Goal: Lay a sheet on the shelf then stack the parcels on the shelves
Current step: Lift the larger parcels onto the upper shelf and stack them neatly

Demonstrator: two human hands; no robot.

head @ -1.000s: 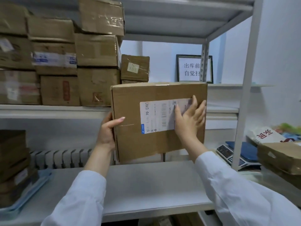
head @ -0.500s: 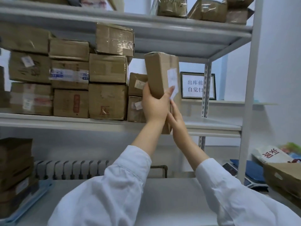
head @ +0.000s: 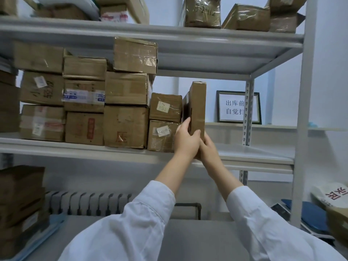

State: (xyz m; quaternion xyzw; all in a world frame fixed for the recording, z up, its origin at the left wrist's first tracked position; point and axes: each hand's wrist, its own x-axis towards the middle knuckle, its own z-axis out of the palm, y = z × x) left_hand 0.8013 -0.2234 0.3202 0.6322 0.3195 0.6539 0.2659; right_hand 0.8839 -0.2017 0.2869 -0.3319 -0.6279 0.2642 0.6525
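A flat brown cardboard parcel (head: 197,106) stands on its narrow edge on the middle shelf (head: 254,153), right beside two stacked small boxes (head: 164,121). My left hand (head: 186,140) grips the parcel's near lower edge from the left. My right hand (head: 208,147) holds it from below and to the right, partly hidden behind the left hand. Many brown parcels (head: 84,102) fill the left part of the same shelf in stacked rows.
The top shelf (head: 226,38) carries more parcels. A framed sign (head: 235,108) stands behind the rack on a ledge. A white rack post (head: 305,129) rises at the right. A scale (head: 312,215), a bag and a box lie at the lower right; boxes on a blue tray (head: 37,234) sit at the lower left.
The parcel has gone from facing me at chest height to standing edge-on on the middle shelf, against the small boxes. Both hands have slid down to its lower end.
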